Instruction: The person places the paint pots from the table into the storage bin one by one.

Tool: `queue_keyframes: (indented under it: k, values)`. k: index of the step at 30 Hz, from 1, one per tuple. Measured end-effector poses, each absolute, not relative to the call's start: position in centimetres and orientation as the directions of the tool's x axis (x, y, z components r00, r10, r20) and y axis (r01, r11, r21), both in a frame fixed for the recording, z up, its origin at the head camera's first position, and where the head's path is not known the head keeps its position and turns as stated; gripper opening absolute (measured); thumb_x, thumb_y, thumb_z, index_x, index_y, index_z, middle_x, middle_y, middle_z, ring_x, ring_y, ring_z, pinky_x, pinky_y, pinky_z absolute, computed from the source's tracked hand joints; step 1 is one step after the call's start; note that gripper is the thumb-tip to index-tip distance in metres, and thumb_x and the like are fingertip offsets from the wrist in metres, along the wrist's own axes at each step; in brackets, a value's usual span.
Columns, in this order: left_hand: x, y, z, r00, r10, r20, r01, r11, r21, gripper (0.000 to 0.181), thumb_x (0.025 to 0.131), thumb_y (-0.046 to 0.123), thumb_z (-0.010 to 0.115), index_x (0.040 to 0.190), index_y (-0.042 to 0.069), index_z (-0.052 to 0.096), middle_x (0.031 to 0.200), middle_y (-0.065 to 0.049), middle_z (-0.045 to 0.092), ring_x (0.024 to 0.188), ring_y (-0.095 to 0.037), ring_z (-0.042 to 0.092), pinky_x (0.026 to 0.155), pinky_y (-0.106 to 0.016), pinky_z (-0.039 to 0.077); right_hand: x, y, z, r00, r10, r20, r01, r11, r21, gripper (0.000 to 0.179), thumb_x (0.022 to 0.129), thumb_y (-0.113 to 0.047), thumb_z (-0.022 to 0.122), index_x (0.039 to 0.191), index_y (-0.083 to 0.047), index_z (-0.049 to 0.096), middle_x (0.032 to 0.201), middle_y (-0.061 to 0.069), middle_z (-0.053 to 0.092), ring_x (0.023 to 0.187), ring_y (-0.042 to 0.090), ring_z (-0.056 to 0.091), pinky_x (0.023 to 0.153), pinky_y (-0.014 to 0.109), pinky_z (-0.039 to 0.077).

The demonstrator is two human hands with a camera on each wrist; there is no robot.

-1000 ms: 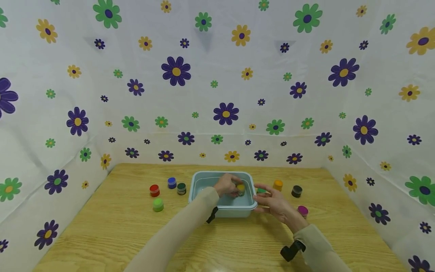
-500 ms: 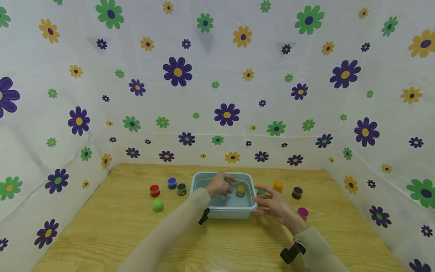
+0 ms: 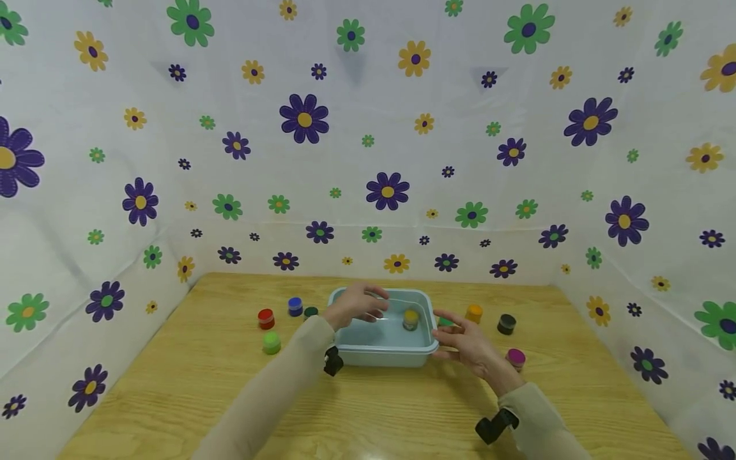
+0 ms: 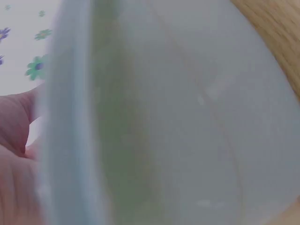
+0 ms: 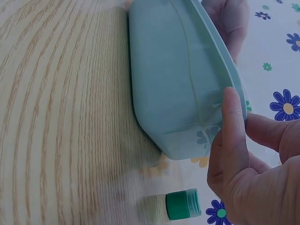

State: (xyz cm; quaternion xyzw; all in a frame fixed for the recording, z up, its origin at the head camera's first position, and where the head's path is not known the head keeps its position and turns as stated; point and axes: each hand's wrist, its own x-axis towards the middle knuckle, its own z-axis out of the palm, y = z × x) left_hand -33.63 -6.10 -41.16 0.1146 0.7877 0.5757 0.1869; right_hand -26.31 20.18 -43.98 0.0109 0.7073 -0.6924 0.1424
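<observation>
A pale blue plastic tub [image 3: 385,356] stands on the table. Inside it, toward the right end, sits a small clear jar with a yellow lid [image 3: 411,320]. Over the tub's left part hovers my left hand [image 3: 359,303], fingers loosely extended and holding nothing. At the left edge of the left wrist view, part of that hand [image 4: 16,140] shows behind the tub's side. My right hand [image 3: 471,348] holds the tub's right rim, fingertips against the edge. A green jar [image 5: 180,205] lies close below that hand in the right wrist view, partly hidden by it in the head view.
Left of the tub stand jars with red [image 3: 266,319], blue [image 3: 295,306], light green [image 3: 271,343] and dark green [image 3: 310,312] colours. To the right are orange [image 3: 474,313], black [image 3: 506,324] and magenta [image 3: 515,358] jars. A flowered cloth [image 3: 345,160] hangs around the wooden table [image 3: 374,415].
My left hand has let go of the yellow-lidded jar and moved left and up, away from it. The jar stays in the tub, and the right hand keeps its place at the rim.
</observation>
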Motion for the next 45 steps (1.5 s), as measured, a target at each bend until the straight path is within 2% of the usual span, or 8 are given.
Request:
queue_keyframes:
  k: [3, 7, 11, 16, 22, 26, 32, 45]
  values:
    - [-33.7, -6.8, -40.8, -0.899, 0.400, -0.177, -0.043, 0.322, 0.946, 0.034, 0.092, 0.016, 0.068, 0.123, 0.002, 0.064, 0.111, -0.017, 0.069, 0.095, -0.031, 0.069, 0.087, -0.044, 0.059, -26.3, 20.3, -43.9, -0.960, -0.179, -0.215, 0.212, 0.039, -0.977, 0.062, 0.097, -0.009, 0.062, 0.152, -0.009, 0.033, 0.122, 0.021, 0.057, 0.101, 0.024, 0.067, 0.079, 0.034, 0.061]
    - [-33.8, -7.7, -40.1, -0.894, 0.409, -0.180, -0.043, 0.322, 0.946, 0.035, 0.092, 0.018, 0.068, 0.124, 0.003, 0.064, 0.103, -0.012, 0.070, 0.081, -0.019, 0.067, 0.072, -0.031, 0.060, -26.3, 20.4, -43.9, -0.961, -0.172, -0.215, 0.212, 0.036, -0.977, 0.062, 0.096, -0.010, 0.062, 0.152, -0.010, 0.034, 0.123, 0.022, 0.056, 0.098, 0.022, 0.067, 0.078, 0.033, 0.061]
    - [-33.8, -8.7, -39.5, -0.898, 0.412, -0.156, -0.016, 0.323, 0.946, 0.033, 0.093, 0.018, 0.067, 0.122, 0.004, 0.065, 0.096, -0.009, 0.070, 0.068, -0.014, 0.058, 0.058, -0.023, 0.050, -26.3, 20.5, -43.8, -0.963, -0.164, -0.214, 0.210, 0.041, -0.977, 0.062, 0.096, -0.010, 0.062, 0.152, -0.010, 0.035, 0.119, 0.018, 0.057, 0.097, 0.021, 0.067, 0.078, 0.033, 0.061]
    - [-33.9, -10.5, -39.2, -0.902, 0.414, -0.120, 0.040, 0.359, 0.933, 0.031, 0.095, 0.024, 0.066, 0.120, 0.006, 0.066, 0.095, -0.009, 0.070, 0.061, -0.013, 0.048, 0.055, -0.024, 0.042, -26.2, 20.4, -43.7, -0.964, -0.158, -0.212, 0.208, 0.039, -0.977, 0.062, 0.096, -0.008, 0.062, 0.152, -0.009, 0.035, 0.115, 0.015, 0.057, 0.096, 0.021, 0.067, 0.080, 0.035, 0.061]
    - [-34.3, -13.1, -39.6, -0.920, 0.375, -0.114, 0.029, 0.354, 0.935, 0.037, 0.095, 0.028, 0.066, 0.123, 0.004, 0.065, 0.095, -0.011, 0.068, 0.058, -0.012, 0.043, 0.052, -0.022, 0.036, -26.4, 20.2, -43.8, -0.961, -0.181, -0.210, 0.206, 0.041, -0.978, 0.061, 0.096, -0.008, 0.062, 0.152, -0.010, 0.036, 0.115, 0.015, 0.055, 0.099, 0.023, 0.066, 0.081, 0.036, 0.061]
    - [-34.7, -14.4, -39.7, -0.924, 0.368, -0.106, 0.027, 0.338, 0.941, 0.037, 0.095, 0.028, 0.065, 0.124, 0.004, 0.064, 0.100, -0.013, 0.068, 0.067, -0.014, 0.050, 0.057, -0.024, 0.042, -26.5, 20.3, -43.7, -0.963, -0.165, -0.212, 0.206, 0.048, -0.977, 0.060, 0.096, -0.007, 0.061, 0.151, -0.011, 0.037, 0.115, 0.016, 0.054, 0.100, 0.024, 0.066, 0.082, 0.037, 0.061]
    - [-35.0, -16.4, -40.7, -0.925, 0.361, -0.114, 0.022, 0.352, 0.936, 0.041, 0.096, 0.029, 0.064, 0.127, 0.002, 0.061, 0.102, -0.007, 0.071, 0.086, -0.023, 0.062, 0.076, -0.035, 0.054, -26.3, 20.3, -43.9, -0.963, -0.158, -0.217, 0.213, 0.042, -0.976, 0.061, 0.095, -0.009, 0.063, 0.150, -0.010, 0.038, 0.115, 0.016, 0.055, 0.098, 0.022, 0.066, 0.084, 0.038, 0.060]
    - [-35.3, -19.5, -42.2, -0.954, 0.269, -0.131, -0.005, 0.423, 0.906, 0.044, 0.093, 0.023, 0.067, 0.131, 0.003, 0.058, 0.130, -0.014, 0.062, 0.112, -0.025, 0.062, 0.095, -0.039, 0.055, -26.2, 20.0, -43.8, -0.964, -0.161, -0.210, 0.204, 0.054, -0.977, 0.059, 0.095, -0.007, 0.063, 0.150, -0.010, 0.039, 0.110, 0.013, 0.053, 0.099, 0.024, 0.065, 0.085, 0.041, 0.059]
